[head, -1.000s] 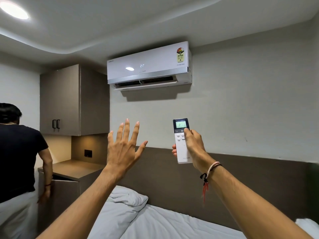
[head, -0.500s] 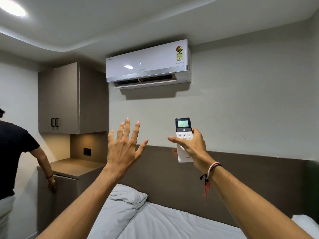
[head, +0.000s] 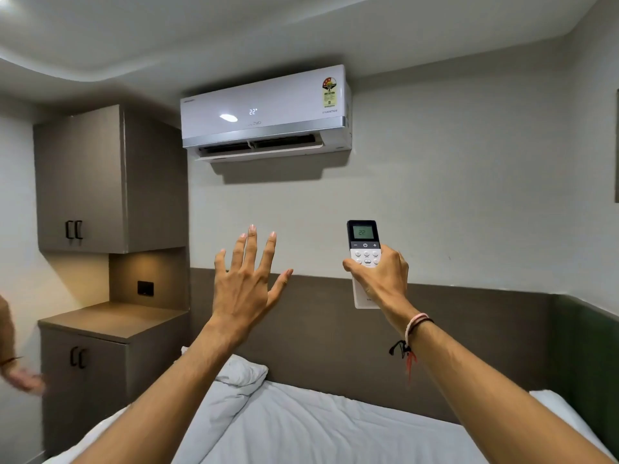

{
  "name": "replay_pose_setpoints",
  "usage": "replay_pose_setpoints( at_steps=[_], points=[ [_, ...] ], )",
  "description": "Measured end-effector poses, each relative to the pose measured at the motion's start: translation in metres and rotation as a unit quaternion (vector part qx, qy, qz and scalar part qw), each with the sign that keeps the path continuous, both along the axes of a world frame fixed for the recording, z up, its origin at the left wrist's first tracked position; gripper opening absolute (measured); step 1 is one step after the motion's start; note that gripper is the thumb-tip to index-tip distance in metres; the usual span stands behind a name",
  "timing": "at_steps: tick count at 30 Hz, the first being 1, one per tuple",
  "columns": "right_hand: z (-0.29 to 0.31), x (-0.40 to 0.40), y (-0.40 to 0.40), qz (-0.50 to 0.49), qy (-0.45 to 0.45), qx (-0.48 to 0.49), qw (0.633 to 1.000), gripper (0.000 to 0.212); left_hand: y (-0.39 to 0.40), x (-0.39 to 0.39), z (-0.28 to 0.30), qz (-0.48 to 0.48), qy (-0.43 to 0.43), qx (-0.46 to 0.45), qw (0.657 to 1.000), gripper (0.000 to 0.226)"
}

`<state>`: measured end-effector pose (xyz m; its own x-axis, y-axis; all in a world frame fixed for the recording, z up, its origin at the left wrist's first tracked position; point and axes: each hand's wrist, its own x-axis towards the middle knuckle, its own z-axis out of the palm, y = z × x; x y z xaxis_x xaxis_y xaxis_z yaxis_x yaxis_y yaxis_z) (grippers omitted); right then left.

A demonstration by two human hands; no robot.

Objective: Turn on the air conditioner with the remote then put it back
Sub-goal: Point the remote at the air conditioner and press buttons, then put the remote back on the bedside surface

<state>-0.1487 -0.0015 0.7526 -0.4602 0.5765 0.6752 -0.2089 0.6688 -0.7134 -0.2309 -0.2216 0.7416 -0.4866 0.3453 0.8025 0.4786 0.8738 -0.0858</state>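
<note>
Change since earlier: display on the air conditioner (head: 264, 112) now reads 22 where it read 21; the thumb has come off the upper buttons and wraps the side of the remote (head: 365, 259); the bystander at far left has nearly left view, only an arm (head: 13, 370) remaining.
Remote: upright, screen toward the camera and showing 22, top end aimed up at the unit so the signal can reach it; well apart from the wall.
Right hand (head: 382, 279): grip clamped on the remote's lower half, fingers behind, thumb at the left edge, leaving screen and top buttons uncovered for reading.
Left hand (head: 248, 283): raised, palm toward the wall, fingers spread apart, holding nothing; likely feeling for airflow.
Air conditioner: mounted high on the wall, louvre open, display lit; judged to be running.
Bed (head: 318, 426): below both arms, white sheet and pillow (head: 241, 373).
Cabinet surface (head: 114, 318): at left, bare in view; a possible resting place for the remote, though its proper place cannot be told.
Task stage: switching-on appears done; return of the remote not yet done.
</note>
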Motion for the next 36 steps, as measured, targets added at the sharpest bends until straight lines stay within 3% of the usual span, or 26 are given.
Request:
replay_pose_setpoints(
  at_steps=[10, 17, 25, 36],
  points=[
    [-0.048, 0.051, 0.069, -0.109, -0.064, 0.022, 0.992, 0.045, 0.089, 0.026, -0.045, -0.087, -0.028, -0.021, 0.996, 0.076],
    [-0.124, 0.1, 0.12, -0.169, -0.111, 0.015, 0.979, 0.045, 0.168, 0.05, -0.12, -0.156, -0.081, -0.043, 0.984, 0.074],
    [-0.304, 0.165, 0.171, -0.186, -0.271, -0.07, 0.942, 0.048, 0.231, 0.095, -0.29, -0.225, -0.199, -0.103, 0.948, 0.076],
    [-0.586, 0.259, 0.178, -0.217, -0.49, -0.235, 0.811, 0.055, 0.249, 0.186, -0.576, -0.253, -0.313, -0.203, 0.893, 0.072]
  ],
)
